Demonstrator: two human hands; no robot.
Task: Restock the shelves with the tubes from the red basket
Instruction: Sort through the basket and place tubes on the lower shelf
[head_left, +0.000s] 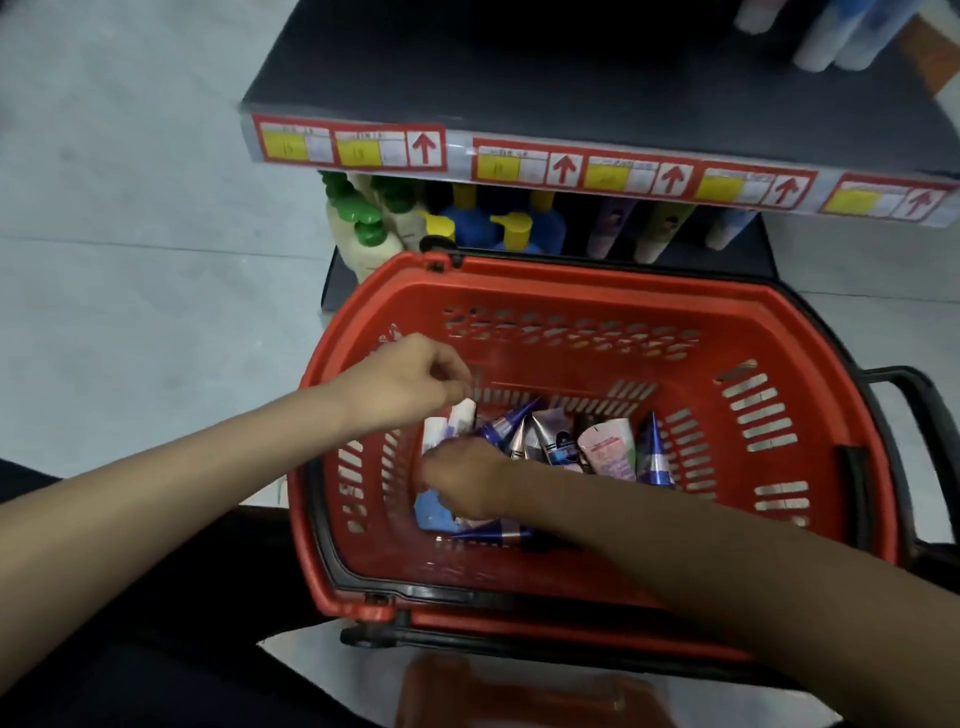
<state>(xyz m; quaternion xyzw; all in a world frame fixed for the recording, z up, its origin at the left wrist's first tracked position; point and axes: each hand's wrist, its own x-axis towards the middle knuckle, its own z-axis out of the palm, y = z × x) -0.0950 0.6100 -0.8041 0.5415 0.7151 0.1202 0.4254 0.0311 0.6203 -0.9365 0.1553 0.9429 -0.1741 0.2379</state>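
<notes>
Tubes (550, 441): on the floor of the red basket (779, 332), toward its left wall.
Feel: probably light, soft, slippery; pinch one round the middle.
Your left hand (410, 379): fingers curled over a white tube (464, 415); grip unclear.
Your right hand (462, 483): among tubes, fingers hidden.

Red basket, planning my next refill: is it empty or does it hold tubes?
Not empty: several tubes lie loosely piled on the floor of the red basket.

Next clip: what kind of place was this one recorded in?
Most likely a shop aisle for toiletries. The shelf edge carries red-and-yellow price labels, capped bottles stand on the shelf below, and a red basket on the floor holds tubes.
</notes>
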